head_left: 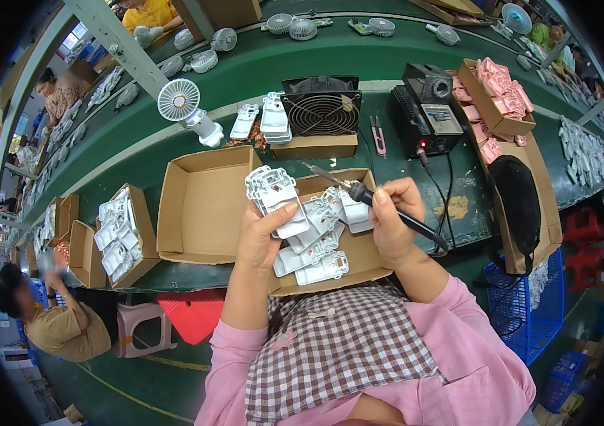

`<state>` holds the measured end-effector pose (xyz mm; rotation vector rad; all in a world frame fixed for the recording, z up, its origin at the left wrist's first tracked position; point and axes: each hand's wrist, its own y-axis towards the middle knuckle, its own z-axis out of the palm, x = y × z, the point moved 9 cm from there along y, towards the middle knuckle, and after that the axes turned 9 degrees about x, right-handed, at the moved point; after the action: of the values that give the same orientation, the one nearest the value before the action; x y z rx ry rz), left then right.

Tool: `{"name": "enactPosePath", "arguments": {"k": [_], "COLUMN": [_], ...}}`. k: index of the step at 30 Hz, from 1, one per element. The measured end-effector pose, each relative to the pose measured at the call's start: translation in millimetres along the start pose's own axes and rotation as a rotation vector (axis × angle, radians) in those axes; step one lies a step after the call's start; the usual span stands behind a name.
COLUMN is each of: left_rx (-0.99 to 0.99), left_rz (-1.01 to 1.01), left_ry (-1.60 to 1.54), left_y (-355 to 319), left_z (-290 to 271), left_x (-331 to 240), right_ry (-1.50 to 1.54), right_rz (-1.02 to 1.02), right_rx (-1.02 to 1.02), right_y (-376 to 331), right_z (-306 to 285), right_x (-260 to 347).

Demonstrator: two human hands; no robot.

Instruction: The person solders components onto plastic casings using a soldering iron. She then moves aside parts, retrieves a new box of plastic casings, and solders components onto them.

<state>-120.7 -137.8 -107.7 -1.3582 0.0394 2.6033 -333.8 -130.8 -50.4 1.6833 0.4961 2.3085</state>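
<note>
My left hand point(258, 233) is closed around a small stack of white plastic casings point(273, 190), thumb pressed on the top one. In my right hand point(396, 219) is a soldering iron point(363, 194), gripped by its black handle like a pen. Its metal tip points up and left, close to the right side of the held stack but apart from it, as far as I can tell. Below both hands lies a cardboard box point(367, 257) with several more white casings point(322, 268) piled loosely in it.
A cardboard box point(206, 206) stands left, beside a box of white casings point(119, 234). Behind are a black fan point(322, 113), pink-handled snips point(378, 138) and a soldering station point(426, 113) with its cable. Pink casings point(504, 92) fill a box right. A co-worker point(68, 319) sits left.
</note>
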Motion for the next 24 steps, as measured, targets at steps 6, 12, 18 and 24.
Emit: {"name": "enactPosePath", "arguments": {"k": [6,12,18,24], "left_rx": [-0.085,-0.091,-0.085,-0.101], "left_rz": [0.056,0.081,0.084,0.092], "left_ry": [0.198,0.235,0.245,0.245], "left_y": [0,0,1,0], "left_z": [3,2,3,5], "left_x": [-4,-7,-7,-9], "right_ry": [-0.056,-0.199,-0.281,-0.254], "right_rz": [-0.077,-0.049,-0.032,-0.016], "right_rx": [0.095,0.132,0.132,0.127], "right_y": [-10,-8,-6,-5], "right_z": [2,9,8,8], "right_x": [7,5,2,0]}}
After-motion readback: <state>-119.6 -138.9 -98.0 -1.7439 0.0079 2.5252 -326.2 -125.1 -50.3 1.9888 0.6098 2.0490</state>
